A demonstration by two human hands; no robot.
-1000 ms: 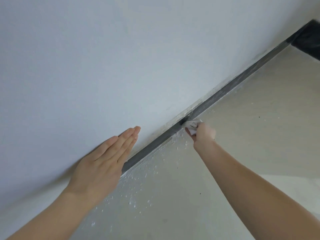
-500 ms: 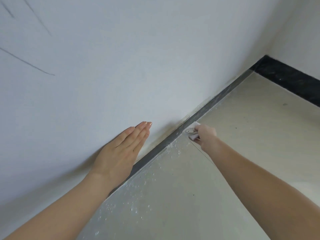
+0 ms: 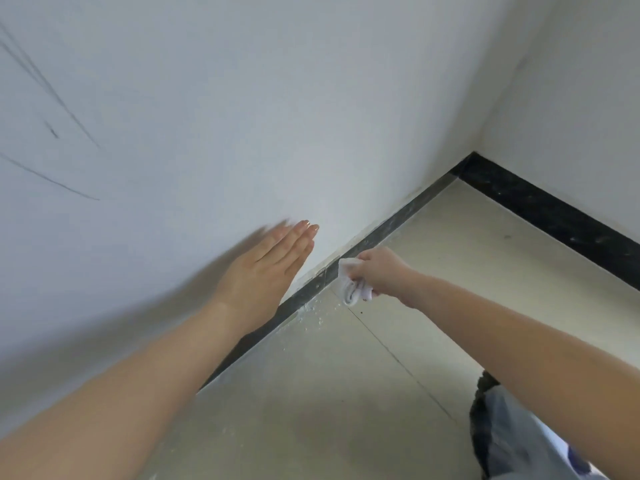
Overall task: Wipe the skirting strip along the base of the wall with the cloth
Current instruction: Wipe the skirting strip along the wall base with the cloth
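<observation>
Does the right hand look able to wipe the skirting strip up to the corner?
Probably yes: the right hand holds the cloth at the skirting strip, and nothing blocks the stretch to the corner.

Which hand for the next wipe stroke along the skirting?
Right. The right hand grips the cloth at the skirting strip; the left hand lies open at the wall, holding nothing.

Two hands, left hand (image 3: 266,271) and right hand (image 3: 381,271), and one cloth (image 3: 349,287). Two walls, the long wall (image 3: 242,98) and the end wall (image 3: 571,98), with two skirting strips, long strip (image 3: 398,225) and end strip (image 3: 554,216), plus one floor (image 3: 346,393).
</observation>
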